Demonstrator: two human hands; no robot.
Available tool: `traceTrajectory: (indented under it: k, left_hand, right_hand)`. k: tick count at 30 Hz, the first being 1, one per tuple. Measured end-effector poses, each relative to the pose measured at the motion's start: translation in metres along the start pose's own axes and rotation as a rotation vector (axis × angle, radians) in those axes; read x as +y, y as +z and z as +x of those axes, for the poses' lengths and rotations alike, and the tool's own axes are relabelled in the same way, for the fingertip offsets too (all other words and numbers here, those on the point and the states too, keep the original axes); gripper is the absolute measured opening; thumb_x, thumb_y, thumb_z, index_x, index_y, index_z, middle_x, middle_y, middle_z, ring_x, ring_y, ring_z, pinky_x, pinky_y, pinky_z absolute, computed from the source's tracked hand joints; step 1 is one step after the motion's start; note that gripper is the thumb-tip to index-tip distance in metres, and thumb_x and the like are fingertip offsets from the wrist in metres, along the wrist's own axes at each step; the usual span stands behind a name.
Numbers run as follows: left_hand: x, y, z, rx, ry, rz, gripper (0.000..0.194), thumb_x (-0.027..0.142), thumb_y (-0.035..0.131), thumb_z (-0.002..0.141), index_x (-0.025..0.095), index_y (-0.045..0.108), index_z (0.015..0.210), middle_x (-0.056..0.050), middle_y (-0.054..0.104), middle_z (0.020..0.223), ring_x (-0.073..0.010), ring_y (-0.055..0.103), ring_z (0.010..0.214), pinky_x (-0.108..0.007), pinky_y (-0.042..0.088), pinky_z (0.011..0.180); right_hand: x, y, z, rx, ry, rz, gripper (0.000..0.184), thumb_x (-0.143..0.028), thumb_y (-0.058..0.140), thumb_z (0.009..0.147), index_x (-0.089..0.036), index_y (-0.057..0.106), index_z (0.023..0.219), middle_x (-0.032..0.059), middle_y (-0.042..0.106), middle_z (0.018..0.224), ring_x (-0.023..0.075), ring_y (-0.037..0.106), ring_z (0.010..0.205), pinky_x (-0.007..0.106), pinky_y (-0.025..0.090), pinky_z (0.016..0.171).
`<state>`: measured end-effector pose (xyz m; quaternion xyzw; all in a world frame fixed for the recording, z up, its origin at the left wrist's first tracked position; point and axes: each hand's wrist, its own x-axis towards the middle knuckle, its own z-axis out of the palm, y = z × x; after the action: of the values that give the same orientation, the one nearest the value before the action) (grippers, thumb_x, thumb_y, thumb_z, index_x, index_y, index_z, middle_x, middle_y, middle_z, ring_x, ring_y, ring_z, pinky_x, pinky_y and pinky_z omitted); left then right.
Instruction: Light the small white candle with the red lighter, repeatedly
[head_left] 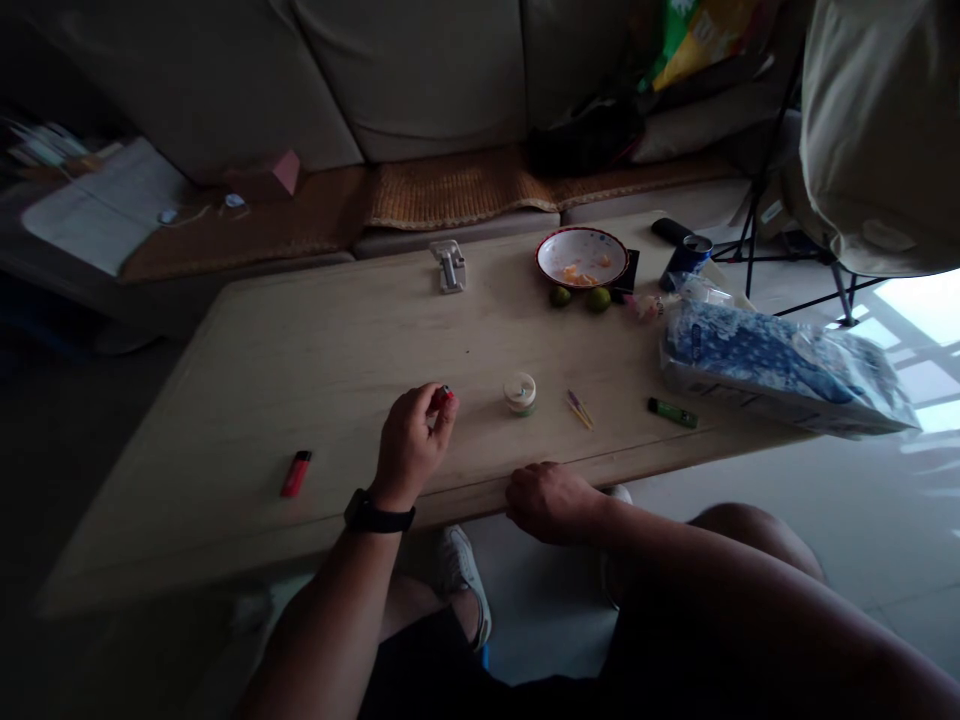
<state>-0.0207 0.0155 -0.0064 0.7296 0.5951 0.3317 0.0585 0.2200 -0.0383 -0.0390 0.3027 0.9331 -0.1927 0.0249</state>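
My left hand [417, 440], with a black watch on the wrist, is closed around a red lighter [445, 394]; only its metal top and a bit of red show between thumb and fingers. To its right on the wooden table [352, 360] stands a small clear glass jar [520, 395], which looks like a candle holder. My right hand [551, 502] rests on the table's near edge with fingers curled; the inside of the fist is hidden. A few thin sticks [580, 410] and a green lighter [673, 412] lie right of the jar. Another red lighter [296, 474] lies at left.
Toward the back stand a grey-white holder [448, 267] and a red-rimmed bowl [553, 248] with orange peel, two green fruits [598, 300] before it. A blue can [697, 247] and a plastic-wrapped blue pack [750, 345] occupy the right end. A sofa [442, 80] lies behind.
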Motion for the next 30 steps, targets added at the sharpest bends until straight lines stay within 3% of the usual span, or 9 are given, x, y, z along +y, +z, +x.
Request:
traceTrajectory:
  k: [9,19,30]
  left_hand:
    - [0.023,-0.002,0.002,-0.064,-0.074,0.053,0.033,0.049,0.05,0.098,0.02,0.061,0.088,-0.004,0.07,0.08,-0.0153,0.064,0.072,-0.025,0.044,0.065]
    - [0.045,0.027,0.012,-0.073,0.085,0.202,0.027,0.044,0.053,0.095,0.021,0.061,0.085,-0.006,0.07,0.08,-0.021,0.064,0.076,-0.031,0.042,0.068]
    - [0.061,0.041,0.023,-0.116,0.095,0.33,0.017,0.035,0.057,0.089,0.02,0.062,0.084,-0.009,0.07,0.081,-0.0248,0.064,0.079,-0.035,0.042,0.068]
  right_hand:
    - [0.0,0.0,0.001,-0.017,0.001,0.007,0.03,-0.034,0.046,0.103,-0.014,0.069,0.102,0.0131,0.07,0.103,0.0233,0.066,0.091,0.035,0.046,0.078]
    - [-0.001,-0.001,0.0,0.001,0.02,0.005,0.028,-0.034,0.049,0.101,-0.015,0.069,0.103,0.0123,0.07,0.103,0.0231,0.067,0.089,0.034,0.046,0.076]
    - [0.0,0.001,0.0,0.004,0.001,0.005,0.029,-0.033,0.047,0.102,-0.014,0.069,0.102,0.0124,0.07,0.101,0.0225,0.066,0.088,0.034,0.045,0.076]
